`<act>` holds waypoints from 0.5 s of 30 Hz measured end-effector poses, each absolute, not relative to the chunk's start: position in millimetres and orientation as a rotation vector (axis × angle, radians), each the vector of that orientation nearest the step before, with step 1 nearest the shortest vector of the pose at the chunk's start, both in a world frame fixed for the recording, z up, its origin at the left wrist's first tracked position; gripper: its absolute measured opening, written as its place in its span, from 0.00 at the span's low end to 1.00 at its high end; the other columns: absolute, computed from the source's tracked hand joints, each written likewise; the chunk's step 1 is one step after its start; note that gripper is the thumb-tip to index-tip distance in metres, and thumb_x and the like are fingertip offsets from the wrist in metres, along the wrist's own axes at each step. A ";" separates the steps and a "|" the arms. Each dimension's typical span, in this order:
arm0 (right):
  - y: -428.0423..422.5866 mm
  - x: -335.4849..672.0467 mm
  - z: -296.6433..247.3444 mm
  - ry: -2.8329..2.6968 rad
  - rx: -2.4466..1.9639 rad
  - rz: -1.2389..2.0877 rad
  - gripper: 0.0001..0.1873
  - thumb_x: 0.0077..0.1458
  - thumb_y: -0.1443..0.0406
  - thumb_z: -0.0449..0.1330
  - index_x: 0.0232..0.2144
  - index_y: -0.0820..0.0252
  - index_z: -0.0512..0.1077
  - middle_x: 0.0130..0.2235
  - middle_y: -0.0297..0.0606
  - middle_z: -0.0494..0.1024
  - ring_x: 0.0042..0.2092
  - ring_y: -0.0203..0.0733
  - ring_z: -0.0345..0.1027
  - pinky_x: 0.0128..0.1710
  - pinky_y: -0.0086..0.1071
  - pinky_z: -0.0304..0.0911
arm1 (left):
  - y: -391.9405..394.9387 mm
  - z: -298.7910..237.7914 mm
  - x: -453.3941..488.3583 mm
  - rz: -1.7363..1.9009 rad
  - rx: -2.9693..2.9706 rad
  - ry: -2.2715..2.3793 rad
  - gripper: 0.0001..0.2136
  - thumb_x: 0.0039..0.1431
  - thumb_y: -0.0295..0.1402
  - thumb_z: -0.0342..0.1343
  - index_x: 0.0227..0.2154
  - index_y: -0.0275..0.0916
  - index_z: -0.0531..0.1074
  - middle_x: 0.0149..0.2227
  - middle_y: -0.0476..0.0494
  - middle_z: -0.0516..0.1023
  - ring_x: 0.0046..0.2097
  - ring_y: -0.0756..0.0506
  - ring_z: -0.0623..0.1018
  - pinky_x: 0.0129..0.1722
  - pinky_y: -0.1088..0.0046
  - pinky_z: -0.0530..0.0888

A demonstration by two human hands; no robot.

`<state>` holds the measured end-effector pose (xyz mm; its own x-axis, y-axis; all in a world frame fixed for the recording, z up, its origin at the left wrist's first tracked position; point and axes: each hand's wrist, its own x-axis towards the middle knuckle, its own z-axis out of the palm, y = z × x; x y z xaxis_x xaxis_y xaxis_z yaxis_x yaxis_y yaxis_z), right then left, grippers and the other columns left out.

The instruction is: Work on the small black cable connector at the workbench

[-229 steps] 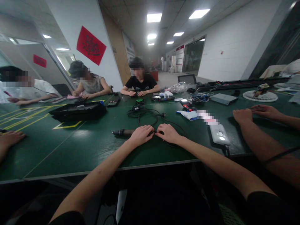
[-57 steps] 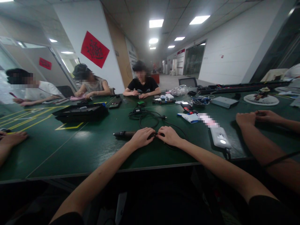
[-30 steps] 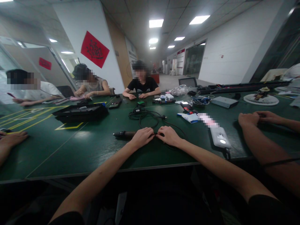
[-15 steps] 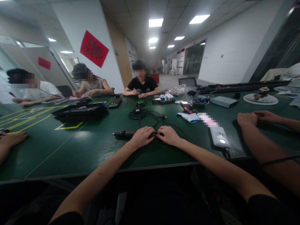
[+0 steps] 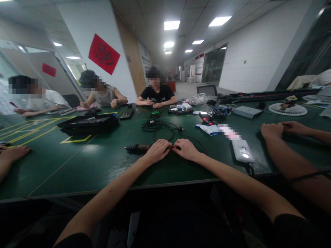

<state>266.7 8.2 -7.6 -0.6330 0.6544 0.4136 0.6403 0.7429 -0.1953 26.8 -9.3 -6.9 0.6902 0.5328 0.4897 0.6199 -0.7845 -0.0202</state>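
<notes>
A dark electric screwdriver lies on the green table with its tapered tip pointing left. My left hand is closed over its rear end, covering that part. Close beside it, my right hand has its fingers pinched together at the back of the tool, on what looks like the end of a black cable. The fingers hide most of that end. Behind both hands the black cable lies in loose loops, and one strand runs round to the right hand.
A black tray stands left of the cable. To the right are a white device, a blue-and-white packet and a fan grille. Other people's hands rest at both table sides, the right one nearer. Several people sit opposite.
My hands stay almost in place at the rear of the screwdriver. Across the table, one person on the left has raised a hand off the table.
</notes>
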 end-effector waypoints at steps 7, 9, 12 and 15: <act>7.2 265.9 -7.7 -2.475 -1.002 0.022 0.13 0.68 0.56 0.62 0.38 0.58 0.80 0.43 0.41 0.78 0.44 0.42 0.70 0.45 0.34 0.58 | -9.8 -4.9 30.1 -0.663 -2.680 -0.915 0.16 0.67 0.29 0.53 0.56 0.40 0.68 0.50 0.40 0.77 0.55 0.40 0.75 0.59 0.58 0.71; 6.6 265.4 -7.3 -2.475 -1.009 0.010 0.12 0.68 0.56 0.63 0.39 0.58 0.80 0.42 0.41 0.78 0.44 0.42 0.70 0.45 0.34 0.58 | -10.2 -4.2 30.4 -0.649 -2.692 -0.899 0.16 0.68 0.28 0.52 0.57 0.40 0.67 0.50 0.40 0.77 0.54 0.41 0.75 0.59 0.58 0.71; 5.8 264.8 -6.0 -2.482 -1.017 -0.002 0.12 0.68 0.57 0.63 0.38 0.58 0.79 0.42 0.41 0.78 0.43 0.42 0.70 0.45 0.34 0.58 | -9.8 -3.4 31.0 -0.638 -2.645 -0.935 0.15 0.69 0.29 0.52 0.56 0.40 0.68 0.49 0.39 0.77 0.53 0.40 0.76 0.58 0.58 0.72; 5.2 264.8 -4.5 -2.485 -1.023 0.006 0.12 0.68 0.57 0.63 0.38 0.59 0.79 0.42 0.41 0.78 0.43 0.42 0.70 0.45 0.34 0.59 | -10.2 -2.4 30.5 -0.631 -2.648 -0.921 0.19 0.68 0.30 0.53 0.60 0.40 0.66 0.51 0.39 0.77 0.54 0.40 0.75 0.59 0.57 0.71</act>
